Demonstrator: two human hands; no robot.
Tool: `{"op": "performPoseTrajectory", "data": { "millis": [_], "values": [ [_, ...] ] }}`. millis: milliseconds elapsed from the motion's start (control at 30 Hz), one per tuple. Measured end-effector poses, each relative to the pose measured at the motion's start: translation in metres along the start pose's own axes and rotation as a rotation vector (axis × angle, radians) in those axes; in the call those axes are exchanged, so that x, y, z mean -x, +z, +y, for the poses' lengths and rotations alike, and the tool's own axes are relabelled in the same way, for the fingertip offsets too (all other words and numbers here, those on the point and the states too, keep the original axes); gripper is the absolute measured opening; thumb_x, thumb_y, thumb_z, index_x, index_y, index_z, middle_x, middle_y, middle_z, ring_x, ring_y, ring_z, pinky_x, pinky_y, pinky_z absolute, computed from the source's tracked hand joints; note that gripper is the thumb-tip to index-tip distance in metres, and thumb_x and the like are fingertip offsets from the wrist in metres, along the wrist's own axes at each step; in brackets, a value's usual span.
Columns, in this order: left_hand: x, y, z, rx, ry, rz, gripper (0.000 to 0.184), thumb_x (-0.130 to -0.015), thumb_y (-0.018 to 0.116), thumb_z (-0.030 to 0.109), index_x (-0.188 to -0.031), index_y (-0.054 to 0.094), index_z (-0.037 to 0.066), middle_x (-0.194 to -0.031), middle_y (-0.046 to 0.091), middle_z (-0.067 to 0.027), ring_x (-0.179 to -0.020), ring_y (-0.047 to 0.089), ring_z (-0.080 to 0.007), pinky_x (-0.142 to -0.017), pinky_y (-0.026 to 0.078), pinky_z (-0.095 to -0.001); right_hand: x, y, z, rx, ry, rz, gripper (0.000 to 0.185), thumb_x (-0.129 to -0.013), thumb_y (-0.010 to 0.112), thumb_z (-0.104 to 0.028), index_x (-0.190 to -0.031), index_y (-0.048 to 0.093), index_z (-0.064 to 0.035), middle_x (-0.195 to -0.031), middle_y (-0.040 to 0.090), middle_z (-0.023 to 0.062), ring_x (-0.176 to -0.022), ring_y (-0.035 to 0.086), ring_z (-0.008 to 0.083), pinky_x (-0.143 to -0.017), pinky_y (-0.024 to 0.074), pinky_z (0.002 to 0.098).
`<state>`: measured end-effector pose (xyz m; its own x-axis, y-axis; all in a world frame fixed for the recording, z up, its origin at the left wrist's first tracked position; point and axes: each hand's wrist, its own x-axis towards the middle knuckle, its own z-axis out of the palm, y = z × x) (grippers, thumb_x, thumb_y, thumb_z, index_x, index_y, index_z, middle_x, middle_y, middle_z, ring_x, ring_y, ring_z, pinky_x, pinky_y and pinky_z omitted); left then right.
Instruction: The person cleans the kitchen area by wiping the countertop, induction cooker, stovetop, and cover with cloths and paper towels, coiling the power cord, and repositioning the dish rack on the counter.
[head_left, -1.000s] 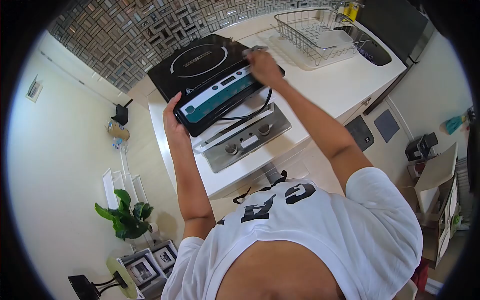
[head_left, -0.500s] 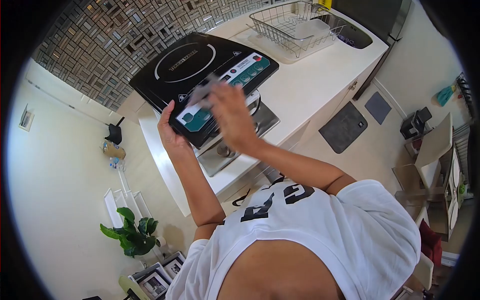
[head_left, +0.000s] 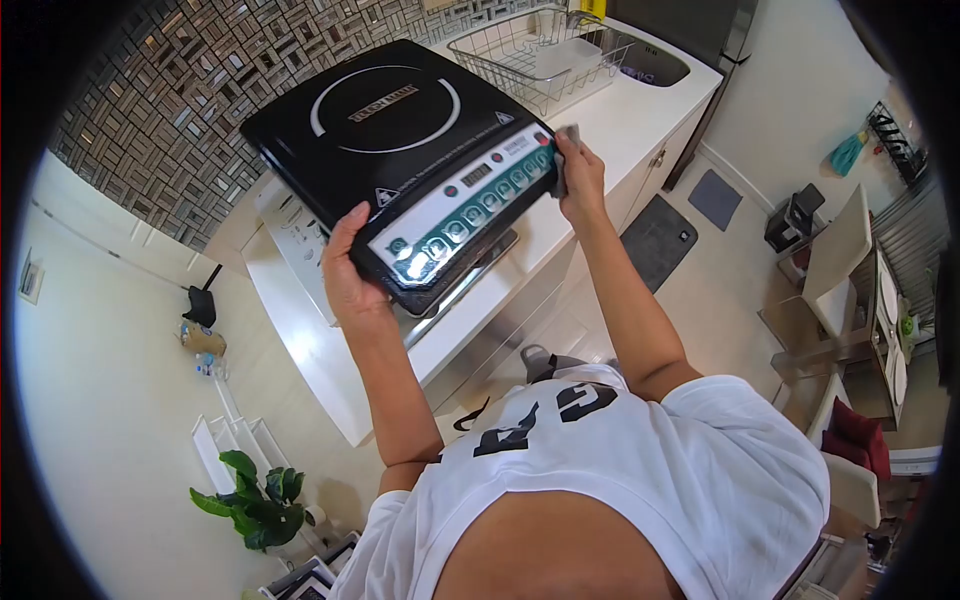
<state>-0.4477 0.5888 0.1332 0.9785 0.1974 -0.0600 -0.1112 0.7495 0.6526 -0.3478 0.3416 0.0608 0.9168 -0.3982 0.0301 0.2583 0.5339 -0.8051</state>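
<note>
A black induction cooker (head_left: pixel 400 130) is held up tilted above the counter, its white and green button panel facing me. My left hand (head_left: pixel 352 265) grips its near left corner, thumb on the top edge and fingers underneath. At the opposite end of the panel, my right hand (head_left: pixel 580 178) is closed on a grey cloth (head_left: pixel 559 176), pressed against the cooker's right edge. Part of the cloth is hidden by the fingers. Under the cooker, a metal surface (head_left: pixel 480 268) on the counter shows only in part.
A wire dish rack (head_left: pixel 540 60) stands on the white counter (head_left: pixel 640 120), beside a sink (head_left: pixel 655 68) at the far end. Mosaic tiles (head_left: pixel 200 110) cover the wall behind. Dark mats (head_left: pixel 658 245) lie on the floor to the right. A potted plant (head_left: pixel 255 500) is at lower left.
My right hand has moved with the cloth from over the button panel to the cooker's right edge. The cooker has shifted and turned, showing its whole panel.
</note>
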Motion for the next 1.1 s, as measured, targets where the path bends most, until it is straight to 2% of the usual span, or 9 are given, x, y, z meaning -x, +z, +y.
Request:
{"op": "performPoseTrajectory", "data": {
  "millis": [367, 567, 767, 800, 867, 900, 933, 967, 1100],
  "values": [
    [0.022, 0.062, -0.066, -0.153, 0.011, -0.14, 0.042, -0.063, 0.065, -0.001, -0.101, 0.047, -0.004, -0.086, 0.056, -0.0131, -0.073, 0.059, -0.0209, -0.066, 0.052, -0.0311, 0.0, -0.109, -0.036, -0.023, 0.025, 0.12, 0.031, -0.078, 0.063, -0.018, -0.099, 0.057, 0.0037, -0.089, 0.06, 0.0084, -0.073, 0.058, 0.0146, -0.062, 0.0479, 0.0262],
    [0.02, 0.086, -0.108, -0.088, -0.101, -0.085, 0.041, -0.064, 0.064, -0.002, -0.1, 0.045, -0.003, -0.086, 0.056, -0.013, -0.074, 0.059, -0.0213, -0.066, 0.052, -0.0328, -0.03, -0.167, -0.078, 0.19, 0.027, 0.169, 0.027, -0.078, 0.063, -0.021, -0.091, 0.061, 0.0027, -0.079, 0.061, 0.0047, -0.067, 0.057, 0.0114, -0.057, 0.0448, 0.0224],
    [0.017, 0.1, -0.124, -0.071, -0.106, -0.069, 0.034, -0.065, 0.062, -0.002, -0.096, 0.048, -0.003, -0.082, 0.057, -0.0118, -0.072, 0.059, -0.0201, -0.063, 0.052, -0.0314, -0.139, -0.148, -0.122, 0.99, -0.27, -0.047, 0.021, -0.078, 0.06, -0.019, -0.08, 0.061, 0.0016, -0.059, 0.057, 0.0051, -0.053, 0.052, 0.0105, -0.049, 0.0405, 0.0252],
    [0.019, 0.101, -0.127, -0.075, -0.103, -0.024, 0.034, -0.065, 0.062, -0.002, -0.096, 0.048, -0.002, -0.082, 0.057, -0.0116, -0.071, 0.059, -0.0199, -0.063, 0.052, -0.0311, -0.166, -0.134, -0.119, 1.09, -0.543, -0.078, 0.014, -0.078, 0.057, -0.012, -0.082, 0.06, 0.0003, -0.061, 0.057, 0.0067, -0.056, 0.054, 0.0121, -0.05, 0.0413, 0.0254],
    [0.023, 0.101, -0.129, -0.097, -0.115, 0.039, 0.034, -0.065, 0.061, -0.002, -0.097, 0.05, -0.002, -0.082, 0.058, -0.0116, -0.069, 0.06, -0.0203, -0.063, 0.052, -0.0313, -0.238, -0.122, -0.095, 0.883, -0.719, -0.306, 0.039, -0.071, 0.059, -0.003, -0.11, 0.054, -0.0057, -0.097, 0.056, 0.0131, -0.071, 0.058, 0.0163, -0.061, 0.0468, 0.0278],
    [0.024, 0.102, -0.129, -0.094, -0.106, 0.043, 0.034, -0.065, 0.061, -0.002, -0.097, 0.05, -0.002, -0.082, 0.058, -0.0116, -0.069, 0.06, -0.0203, -0.063, 0.052, -0.0313, -0.231, -0.089, -0.108, 1.063, -0.532, -0.337, 0.061, -0.067, 0.059, 0.002, -0.123, 0.045, -0.0168, -0.114, 0.048, 0.0151, -0.084, 0.058, 0.0228, -0.072, 0.0479, 0.0324],
    [0.026, 0.104, -0.13, -0.074, -0.118, 0.043, 0.034, -0.065, 0.06, -0.003, -0.097, 0.05, -0.002, -0.083, 0.058, -0.012, -0.069, 0.06, -0.0208, -0.063, 0.052, -0.0316, -0.251, -0.078, -0.099, 1.288, -0.79, -0.393, 0.069, -0.066, 0.059, 0.003, -0.126, 0.04, -0.0245, -0.118, 0.044, 0.0149, -0.094, 0.055, 0.0301, -0.078, 0.0465, 0.0364],
    [0.028, 0.104, -0.131, -0.055, -0.13, 0.046, 0.034, -0.065, 0.06, -0.003, -0.098, 0.05, -0.002, -0.083, 0.058, -0.0124, -0.069, 0.06, -0.0213, -0.063, 0.052, -0.032, -0.268, -0.07, -0.088, 1.322, -0.983, -0.521, 0.071, -0.068, 0.057, 0.003, -0.129, 0.035, -0.0279, -0.114, 0.048, 0.0159, -0.098, 0.05, 0.0359, -0.084, 0.0437, 0.0394],
    [0.026, 0.107, -0.134, -0.027, -0.148, 0.088, 0.033, -0.065, 0.059, -0.003, -0.097, 0.052, -0.002, -0.083, 0.059, -0.0125, -0.072, 0.061, -0.022, -0.064, 0.053, -0.0326, -0.335, -0.058, -0.042, 1.392, -1.012, -0.885, 0.05, -0.072, 0.052, 0.001, -0.118, 0.046, -0.0164, -0.094, 0.06, 0.0125, -0.094, 0.052, 0.0334, -0.091, 0.0375, 0.0402]
  ]
}}
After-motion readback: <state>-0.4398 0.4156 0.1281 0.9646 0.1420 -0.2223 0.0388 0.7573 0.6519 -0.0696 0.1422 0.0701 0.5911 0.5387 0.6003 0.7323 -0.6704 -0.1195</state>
